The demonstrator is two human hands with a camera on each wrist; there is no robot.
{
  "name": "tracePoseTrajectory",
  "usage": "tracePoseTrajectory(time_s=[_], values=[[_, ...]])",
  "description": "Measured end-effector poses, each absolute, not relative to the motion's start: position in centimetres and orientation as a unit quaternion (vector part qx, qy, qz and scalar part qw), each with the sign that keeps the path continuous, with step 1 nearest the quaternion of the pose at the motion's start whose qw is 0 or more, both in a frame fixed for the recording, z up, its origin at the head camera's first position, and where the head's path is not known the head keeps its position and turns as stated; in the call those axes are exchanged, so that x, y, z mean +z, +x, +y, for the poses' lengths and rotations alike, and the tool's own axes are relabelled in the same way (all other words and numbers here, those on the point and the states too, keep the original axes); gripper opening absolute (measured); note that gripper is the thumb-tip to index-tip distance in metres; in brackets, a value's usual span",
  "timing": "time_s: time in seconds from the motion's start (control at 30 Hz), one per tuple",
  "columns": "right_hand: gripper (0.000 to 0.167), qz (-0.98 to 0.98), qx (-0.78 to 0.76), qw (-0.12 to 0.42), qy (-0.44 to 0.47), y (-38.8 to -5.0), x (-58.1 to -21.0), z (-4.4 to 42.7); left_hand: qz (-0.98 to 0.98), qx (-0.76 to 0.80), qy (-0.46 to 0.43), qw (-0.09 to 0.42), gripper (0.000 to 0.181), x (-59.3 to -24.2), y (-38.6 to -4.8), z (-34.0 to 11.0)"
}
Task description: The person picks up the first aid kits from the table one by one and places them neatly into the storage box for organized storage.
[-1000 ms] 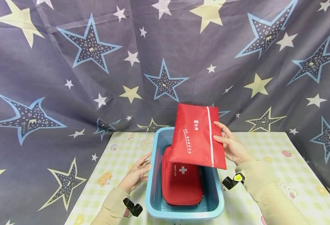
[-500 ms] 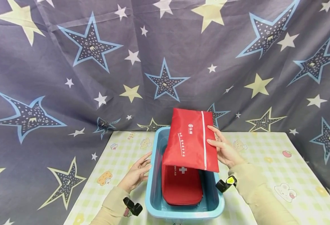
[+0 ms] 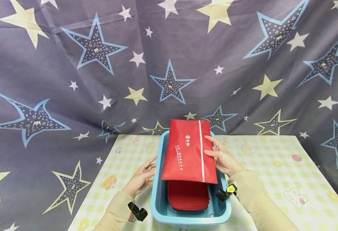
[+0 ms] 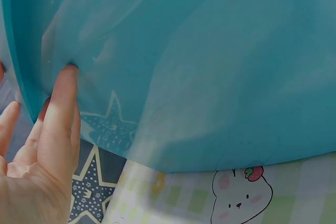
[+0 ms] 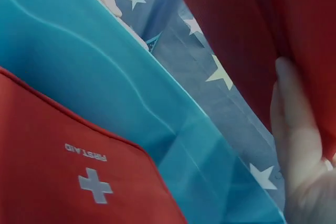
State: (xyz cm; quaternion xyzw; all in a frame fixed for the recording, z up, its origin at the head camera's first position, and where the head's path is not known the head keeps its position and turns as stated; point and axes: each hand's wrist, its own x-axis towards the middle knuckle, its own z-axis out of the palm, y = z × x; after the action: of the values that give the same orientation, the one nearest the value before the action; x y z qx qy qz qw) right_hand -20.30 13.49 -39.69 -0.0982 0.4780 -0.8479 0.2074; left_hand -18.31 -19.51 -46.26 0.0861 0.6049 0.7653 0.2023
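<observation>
My right hand [image 3: 225, 160] pinches the right edge of a flat red zip pouch [image 3: 186, 150] with white lettering and a white zip strip, thumb underneath or hidden. The pouch hangs tilted above a blue plastic bin [image 3: 190, 220]. Inside the bin lies a red first aid bag [image 3: 188, 196], partly covered by the pouch in the head view. Its white cross and lettering show on the first aid bag [image 5: 47, 166] in the right wrist view. Fingers of my left hand [image 3: 141, 176] touch the bin's left outer wall, fairly straight, as the left wrist view confirms.
The bin stands on a table with a green checked cloth [image 3: 267, 192] printed with cartoon figures. A dark curtain with stars [image 3: 117, 73] hangs right behind the table. A small black camera [image 3: 138, 211] sits on the left wrist, another on the right.
My right hand has brought the red zip pouch left and down over the bin, so it covers more of the first aid bag. The left hand has stayed at the bin's side.
</observation>
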Motion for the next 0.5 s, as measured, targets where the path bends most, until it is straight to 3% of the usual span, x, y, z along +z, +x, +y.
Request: tracePoseTrajectory(time_s=[0.5], values=[[0.061, 0.595, -0.771, 0.208, -0.089, -20.2, -41.1, 12.1, 0.607, 0.764, 0.084, 0.203, 0.062, -46.4, -18.3, -19.5]])
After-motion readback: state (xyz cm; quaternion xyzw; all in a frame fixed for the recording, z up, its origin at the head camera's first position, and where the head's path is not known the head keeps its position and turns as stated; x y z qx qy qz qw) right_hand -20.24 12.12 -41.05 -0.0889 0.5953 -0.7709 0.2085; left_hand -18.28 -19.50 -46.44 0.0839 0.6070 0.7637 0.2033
